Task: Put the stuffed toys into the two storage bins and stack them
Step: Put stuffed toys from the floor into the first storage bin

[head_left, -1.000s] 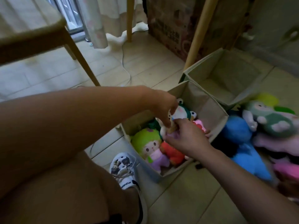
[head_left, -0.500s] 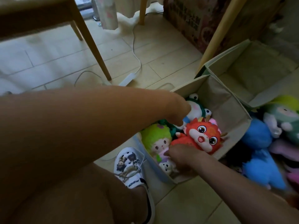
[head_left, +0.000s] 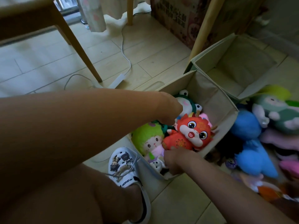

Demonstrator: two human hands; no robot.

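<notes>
The near beige storage bin [head_left: 204, 92] on the floor holds a red dragon toy [head_left: 191, 134], a green-haired doll [head_left: 148, 139], a white frog-hooded toy [head_left: 186, 105] and a small white toy [head_left: 156, 164]. My left hand [head_left: 168, 110] reaches down into the bin between the frog toy and the dragon, its fingertips hidden. At the bin's near edge my right hand [head_left: 177, 160] curls its fingers under the dragon's lower body. The second bin [head_left: 234, 62], behind and to the right, has nothing in it.
To the right of the bins lies a loose pile of toys: a blue one [head_left: 247, 126], a green-and-white one [head_left: 278, 110] and pink ones [head_left: 283, 140]. My white shoe [head_left: 124, 165] touches the near bin's left corner. Wooden furniture legs [head_left: 80, 50], a power strip [head_left: 117, 80] and a cardboard box [head_left: 174, 18] stand beyond.
Both hands let go of the frog-hooded toy, which now lies at the bin's back. The red dragon has come up face-up. My right hand dropped to the bin's near edge.
</notes>
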